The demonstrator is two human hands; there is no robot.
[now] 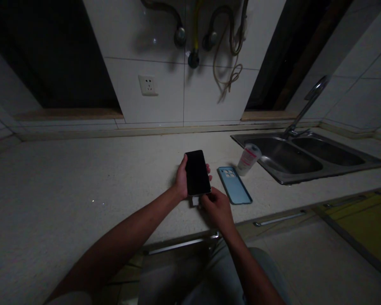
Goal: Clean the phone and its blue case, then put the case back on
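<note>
My left hand (180,180) grips a black phone (197,173) by its edges, screen up and dark, just above the pale countertop (82,186). My right hand (216,208) is closed in a pinch at the phone's near bottom corner, next to a small white piece (195,200) under the phone's near edge; I cannot tell whether the fingers hold it. A blue phone case (234,184) lies flat on the counter just right of the phone, apart from both hands.
A small white bottle with a pink label (248,159) lies by the steel double sink (305,157) and its tap (306,106) at right. A wall socket (148,85) and hoses (209,38) hang behind. Drawer handles (184,244) run under the counter's front edge.
</note>
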